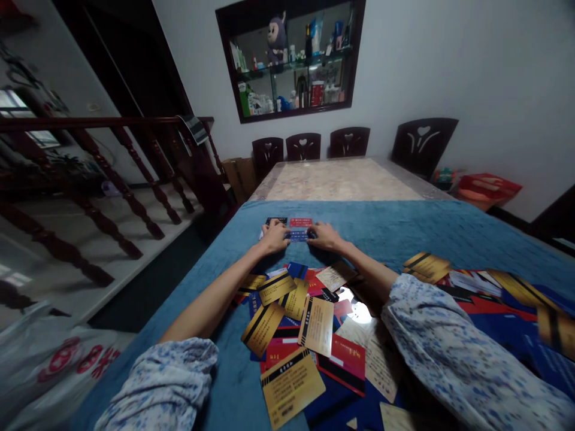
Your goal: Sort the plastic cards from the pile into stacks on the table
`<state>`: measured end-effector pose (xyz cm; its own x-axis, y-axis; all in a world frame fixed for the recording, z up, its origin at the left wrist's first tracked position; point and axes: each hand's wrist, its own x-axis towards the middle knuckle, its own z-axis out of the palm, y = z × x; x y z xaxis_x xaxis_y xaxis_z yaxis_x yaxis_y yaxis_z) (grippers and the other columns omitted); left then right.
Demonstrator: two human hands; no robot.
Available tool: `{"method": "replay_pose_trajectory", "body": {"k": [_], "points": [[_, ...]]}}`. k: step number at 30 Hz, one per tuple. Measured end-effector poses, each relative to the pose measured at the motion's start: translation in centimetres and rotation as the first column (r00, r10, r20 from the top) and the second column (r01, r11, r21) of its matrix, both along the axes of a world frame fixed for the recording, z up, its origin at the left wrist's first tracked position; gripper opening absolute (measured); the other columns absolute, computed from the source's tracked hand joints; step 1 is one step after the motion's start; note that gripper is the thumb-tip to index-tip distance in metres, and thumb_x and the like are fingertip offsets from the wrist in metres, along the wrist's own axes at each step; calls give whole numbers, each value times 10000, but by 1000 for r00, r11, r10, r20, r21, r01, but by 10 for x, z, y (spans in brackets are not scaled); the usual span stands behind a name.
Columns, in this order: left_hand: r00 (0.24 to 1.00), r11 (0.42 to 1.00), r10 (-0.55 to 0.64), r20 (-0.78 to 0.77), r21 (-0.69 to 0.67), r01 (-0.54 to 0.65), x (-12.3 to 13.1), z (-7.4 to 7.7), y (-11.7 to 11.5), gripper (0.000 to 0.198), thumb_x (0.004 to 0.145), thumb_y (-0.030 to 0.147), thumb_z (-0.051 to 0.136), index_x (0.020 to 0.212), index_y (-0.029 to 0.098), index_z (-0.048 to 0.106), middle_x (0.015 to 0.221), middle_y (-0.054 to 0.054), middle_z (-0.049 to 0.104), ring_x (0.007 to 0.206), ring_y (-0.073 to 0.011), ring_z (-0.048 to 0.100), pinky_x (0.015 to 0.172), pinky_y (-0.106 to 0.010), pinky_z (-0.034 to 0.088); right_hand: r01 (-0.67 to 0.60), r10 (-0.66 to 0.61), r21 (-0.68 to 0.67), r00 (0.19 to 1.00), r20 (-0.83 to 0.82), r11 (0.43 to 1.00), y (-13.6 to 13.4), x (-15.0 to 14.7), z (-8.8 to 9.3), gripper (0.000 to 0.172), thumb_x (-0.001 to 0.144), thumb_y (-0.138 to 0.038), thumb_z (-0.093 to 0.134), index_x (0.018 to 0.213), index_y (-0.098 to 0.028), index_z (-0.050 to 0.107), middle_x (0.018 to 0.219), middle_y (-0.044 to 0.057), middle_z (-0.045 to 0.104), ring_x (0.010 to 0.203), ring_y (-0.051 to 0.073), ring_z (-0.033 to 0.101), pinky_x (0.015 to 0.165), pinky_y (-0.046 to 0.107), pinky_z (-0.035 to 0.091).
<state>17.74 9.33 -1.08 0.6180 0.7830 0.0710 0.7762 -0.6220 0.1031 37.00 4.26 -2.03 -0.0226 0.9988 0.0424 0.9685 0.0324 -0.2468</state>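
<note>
A blue card (298,236) lies on the blue cloth, with fingers at both of its sides. My left hand (274,237) is closed at the card's left edge, fingers bent. At the right edge, my right hand (326,237) pinches the same card, its fingertips partly hidden. Just beyond it lies a red card (300,222), and a black card (277,221) sits behind my left hand, partly covered. Something pale shows under the left hand's outer side. Between my forearms spreads a loose pile with gold cards (293,386), red cards (344,364) and blue cards.
A second heap with gold cards (426,266) lies to the right, by my right sleeve. The blue cloth (381,227) covers the near part of the table; bare marble-patterned tabletop (341,178) lies beyond. Chairs (349,142) stand behind. A plastic bag (58,365) is at lower left.
</note>
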Motion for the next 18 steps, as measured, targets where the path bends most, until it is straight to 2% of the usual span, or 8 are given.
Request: {"method": "replay_pose_trajectory", "body": {"k": [9, 14, 18], "points": [[999, 1000, 3, 45, 22, -4, -10, 6, -10, 334, 857, 235, 592, 1161, 272, 724, 1344, -72, 620, 1340, -330, 313, 1053, -541, 269, -5, 5, 32, 1000, 6, 999, 2, 0, -6, 388, 879, -388, 604, 1204, -194, 689, 1337, 148, 601, 1214, 339, 530, 921, 386, 466], [998, 999, 12, 58, 32, -14, -24, 4, -17, 317, 874, 234, 586, 1158, 257, 726, 1333, -76, 629, 1350, -331, 321, 1053, -539, 276, -33, 33, 37, 999, 14, 999, 8, 3, -8, 372, 868, -378, 617, 1164, -172, 709, 1263, 142, 647, 1141, 304, 585, 927, 362, 458], [996, 998, 21, 85, 57, -26, -41, 5, -31, 320, 877, 235, 600, 1170, 246, 727, 1341, -87, 625, 1359, -339, 331, 1060, -536, 284, -40, 40, 35, 999, 21, 999, 8, 3, -8, 363, 878, -369, 597, 1156, -165, 708, 1257, 152, 647, 1141, 313, 584, 925, 371, 456]]}}
